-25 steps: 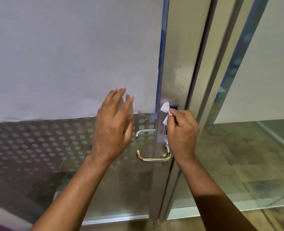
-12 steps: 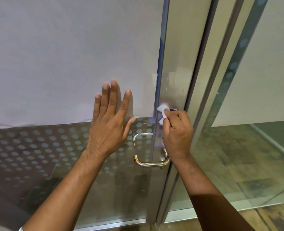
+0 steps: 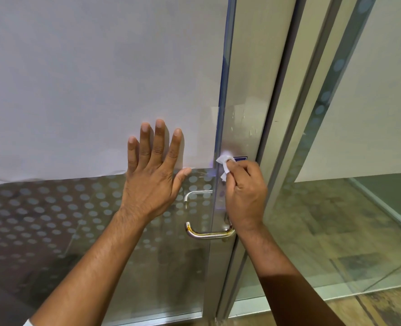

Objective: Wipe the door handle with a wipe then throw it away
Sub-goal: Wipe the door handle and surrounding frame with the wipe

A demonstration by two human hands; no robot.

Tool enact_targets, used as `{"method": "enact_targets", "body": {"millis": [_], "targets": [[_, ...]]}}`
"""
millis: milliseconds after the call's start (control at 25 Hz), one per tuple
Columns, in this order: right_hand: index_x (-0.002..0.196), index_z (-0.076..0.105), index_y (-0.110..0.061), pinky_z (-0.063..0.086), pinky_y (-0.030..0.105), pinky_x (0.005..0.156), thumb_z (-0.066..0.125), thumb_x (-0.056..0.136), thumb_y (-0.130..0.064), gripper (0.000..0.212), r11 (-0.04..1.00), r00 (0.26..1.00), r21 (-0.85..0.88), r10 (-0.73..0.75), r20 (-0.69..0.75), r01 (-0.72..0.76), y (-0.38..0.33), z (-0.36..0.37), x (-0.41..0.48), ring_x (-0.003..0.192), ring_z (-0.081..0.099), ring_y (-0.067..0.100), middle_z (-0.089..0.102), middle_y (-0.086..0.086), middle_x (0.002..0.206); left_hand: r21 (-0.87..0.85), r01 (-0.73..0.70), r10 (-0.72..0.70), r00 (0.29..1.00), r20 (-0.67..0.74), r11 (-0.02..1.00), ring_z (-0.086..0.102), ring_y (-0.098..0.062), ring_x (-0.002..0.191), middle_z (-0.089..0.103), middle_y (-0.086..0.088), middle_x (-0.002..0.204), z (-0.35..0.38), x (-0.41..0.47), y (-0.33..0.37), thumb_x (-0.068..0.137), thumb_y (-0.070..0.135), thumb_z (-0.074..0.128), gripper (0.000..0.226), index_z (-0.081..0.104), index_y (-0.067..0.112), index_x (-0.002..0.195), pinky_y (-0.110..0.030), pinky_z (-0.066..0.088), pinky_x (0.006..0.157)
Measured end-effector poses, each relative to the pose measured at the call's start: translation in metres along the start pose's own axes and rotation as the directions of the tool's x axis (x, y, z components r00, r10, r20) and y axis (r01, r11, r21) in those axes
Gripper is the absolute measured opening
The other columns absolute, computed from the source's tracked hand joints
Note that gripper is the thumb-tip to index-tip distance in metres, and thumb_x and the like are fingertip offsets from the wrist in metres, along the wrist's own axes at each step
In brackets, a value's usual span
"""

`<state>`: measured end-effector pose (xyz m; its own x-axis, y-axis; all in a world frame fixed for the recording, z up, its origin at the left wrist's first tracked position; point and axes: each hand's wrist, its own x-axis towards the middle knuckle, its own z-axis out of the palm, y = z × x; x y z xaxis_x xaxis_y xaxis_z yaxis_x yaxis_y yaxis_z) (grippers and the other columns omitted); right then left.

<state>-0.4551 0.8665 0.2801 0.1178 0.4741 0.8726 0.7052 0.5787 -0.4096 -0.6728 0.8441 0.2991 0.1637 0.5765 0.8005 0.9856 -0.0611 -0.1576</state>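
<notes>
Just left of the frame's centre, the left hand (image 3: 153, 182) lies open, palm flat and fingers spread, against the glass door (image 3: 89, 90), straddling the edge where the white film gives way to the dotted band; that looks meant to steady the door so it does not swing under the rubbing. Right of centre, the right hand (image 3: 245, 191) is closed into a pinch around a small crumpled white wipe (image 3: 224, 162), whose free end sticks out above the fingers and presses on the metal stile (image 3: 246, 109) just beside a small blue label (image 3: 240, 158). The handle (image 3: 209, 234), a curved steel bar, sits below that hand, near the wrist, and the wipe is apart from it, so the wiping now falls on the plate above rather than on the bar. Whether the bar has been cleaned cannot be told. No bin shows anywhere in the frame, so the throwing-away is judged to lie well ahead. At right, a fixed glass panel (image 3: 371, 208) shows the floor beyond.
</notes>
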Motion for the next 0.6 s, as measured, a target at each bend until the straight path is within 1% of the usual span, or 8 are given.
{"method": "enact_targets", "body": {"millis": [120,200,240,280,360,440,480,600], "targets": [[0.118,0.069,-0.016,0.047,0.018,0.083,0.056,0.098,-0.011,0.024,0.997,0.992,-0.019,-0.067,0.106,0.07,0.001,0.0,-0.016,0.091,0.055,0.014,0.059,0.001,0.102,-0.002,0.007,-0.007,1.0,0.003,1.0,-0.034,-0.029,0.162,-0.034,-0.007,0.176,0.0,0.001,0.002,0.112,0.071,0.029,0.088,-0.007,0.022,0.175,-0.053,-0.025,0.129],[0.114,0.072,-0.01,0.054,0.022,0.085,0.058,0.098,-0.012,0.022,1.0,0.986,0.014,-0.009,0.168,0.007,0.009,-0.005,-0.035,0.091,0.057,0.014,0.061,0.003,0.101,-0.003,0.003,-0.003,1.0,0.005,1.0,-0.035,-0.029,0.161,-0.036,-0.006,0.176,0.0,0.0,0.002,0.112,0.072,0.03,0.089,-0.009,0.022,0.175,-0.053,-0.027,0.128],[0.111,0.074,-0.007,0.055,0.021,0.085,0.061,0.097,-0.01,0.019,0.997,0.982,0.052,0.046,0.185,-0.056,0.012,-0.008,-0.038,0.09,0.056,0.009,0.061,0.003,0.1,0.002,0.003,-0.003,1.0,0.007,1.0,-0.036,-0.03,0.161,-0.037,-0.006,0.175,-0.001,0.0,0.002,0.111,0.072,0.03,0.09,-0.01,0.022,0.175,-0.053,-0.028,0.127],[0.108,0.075,-0.006,0.053,0.015,0.084,0.063,0.096,-0.009,0.017,0.992,0.98,0.082,0.083,0.183,-0.1,0.015,-0.009,-0.035,0.089,0.054,0.004,0.061,0.002,0.099,0.006,0.004,-0.004,1.0,0.011,1.0,-0.037,-0.03,0.16,-0.038,-0.006,0.175,-0.002,0.001,0.002,0.111,0.073,0.03,0.091,-0.011,0.022,0.174,-0.053,-0.028,0.127],[0.107,0.076,-0.007,0.047,0.009,0.076,0.063,0.097,-0.011,0.017,0.992,0.986,0.037,0.113,0.127,-0.118,0.013,-0.009,-0.022,0.085,0.052,0.004,0.061,0.002,0.098,0.003,0.003,-0.003,1.0,0.026,1.0,-0.038,-0.029,0.16,-0.039,-0.005,0.174,-0.003,0.001,0.003,0.11,0.076,0.028,0.092,-0.012,0.022,0.174,-0.053,-0.028,0.126],[0.108,0.076,-0.007,0.044,0.013,0.071,0.061,0.098,-0.012,0.019,0.997,0.994,0.011,0.079,0.075,-0.08,0.01,-0.002,-0.014,0.081,0.053,0.01,0.061,0.004,0.095,-0.002,0.002,-0.001,0.999,0.037,1.0,-0.039,-0.029,0.159,-0.04,-0.005,0.174,-0.004,0.001,0.002,0.11,0.076,0.026,0.092,-0.014,0.023,0.174,-0.053,-0.029,0.126],[0.108,0.075,-0.006,0.044,0.016,0.073,0.059,0.098,-0.011,0.02,0.999,0.995,0.006,0.041,0.087,-0.042,0.008,0.0,-0.016,0.081,0.054,0.013,0.061,0.005,0.094,-0.004,0.002,-0.002,0.999,0.042,1.0,-0.039,-0.029,0.159,-0.04,-0.005,0.174,-0.005,0.001,0.002,0.11,0.076,0.025,0.091,-0.014,0.023,0.174,-0.053,-0.029,0.126],[0.107,0.074,-0.006,0.055,0.029,0.073,0.06,0.098,-0.013,0.018,0.997,0.962,-0.049,-0.038,0.27,0.053,0.01,0.0,-0.045,0.083,0.057,0.018,0.061,0.006,0.092,-0.008,0.0,0.0,0.999,0.046,1.0,-0.04,-0.028,0.158,-0.041,-0.004,0.173,-0.007,0.001,0.003,0.11,0.076,0.023,0.09,-0.013,0.022,0.174,-0.053,-0.03,0.125]]}}
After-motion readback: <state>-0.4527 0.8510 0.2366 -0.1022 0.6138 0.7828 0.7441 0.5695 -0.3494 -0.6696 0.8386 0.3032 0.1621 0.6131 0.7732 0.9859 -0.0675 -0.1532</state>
